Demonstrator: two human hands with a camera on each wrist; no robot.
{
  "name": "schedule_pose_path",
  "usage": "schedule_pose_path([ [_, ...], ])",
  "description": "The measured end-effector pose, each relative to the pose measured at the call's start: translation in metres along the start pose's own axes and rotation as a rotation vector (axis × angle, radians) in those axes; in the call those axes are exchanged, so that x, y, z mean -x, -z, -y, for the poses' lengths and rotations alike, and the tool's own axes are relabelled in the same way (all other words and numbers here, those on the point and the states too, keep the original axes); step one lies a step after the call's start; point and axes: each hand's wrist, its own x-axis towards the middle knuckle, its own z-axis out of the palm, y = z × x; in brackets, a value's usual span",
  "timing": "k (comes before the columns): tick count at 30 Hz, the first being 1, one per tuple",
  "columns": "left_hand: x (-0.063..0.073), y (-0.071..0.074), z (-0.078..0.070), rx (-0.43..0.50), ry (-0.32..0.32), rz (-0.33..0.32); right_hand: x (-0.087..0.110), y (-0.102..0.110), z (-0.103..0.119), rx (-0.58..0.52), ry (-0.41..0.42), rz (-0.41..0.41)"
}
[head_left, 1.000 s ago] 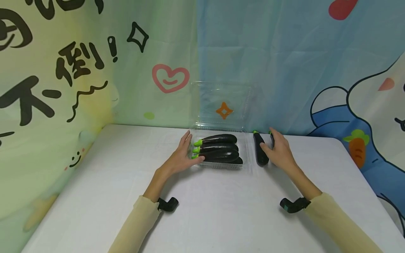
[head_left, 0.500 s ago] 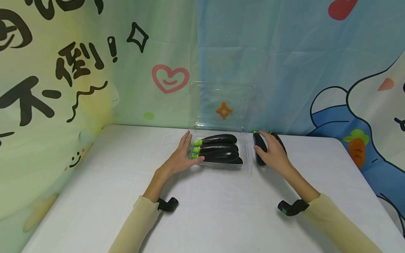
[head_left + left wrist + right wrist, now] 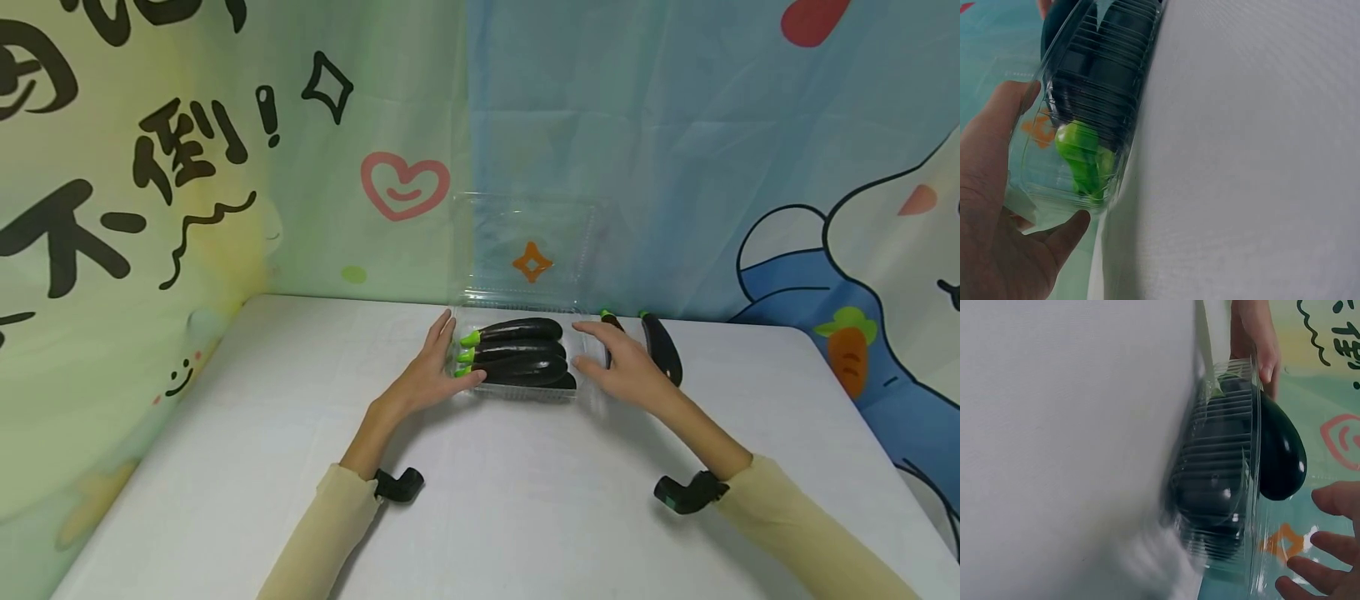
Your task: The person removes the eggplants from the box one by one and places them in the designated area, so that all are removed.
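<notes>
Several dark eggplants (image 3: pixel 521 367) with bright green stems lie stacked in a clear plastic box (image 3: pixel 525 392), its lid (image 3: pixel 491 237) standing up at the back. Against the box's left end and near corner rests my left hand (image 3: pixel 423 371), its thumb at the near rim and its fingers spread along the side. My right hand (image 3: pixel 628 368) is at the box's right end, fingers extended and holding nothing; the right wrist view shows its fingertips apart from the eggplants. Behind that hand, one loose eggplant (image 3: pixel 611 320) is mostly hidden.
Another loose eggplant (image 3: pixel 662 350) lies on the white table (image 3: pixel 487 500), right of my right hand. A printed curtain (image 3: pixel 660 150) hangs directly behind the table's back edge. Both wrists wear black cameras (image 3: pixel 400 486).
My right hand has moved left, from the two loose eggplants, over the nearer one, to the box's right end. My left hand and the box have stayed in place.
</notes>
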Motion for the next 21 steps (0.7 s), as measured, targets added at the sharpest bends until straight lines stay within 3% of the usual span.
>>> schedule_pose_path([
  [7,0.001,0.0,0.0,-0.005,0.002,0.001,-0.007,-0.003,0.012,-0.028,0.009,0.075],
  [21,-0.001,0.0,0.001,-0.026,0.0,-0.007,-0.043,-0.022,0.034,0.033,0.231,0.257],
])
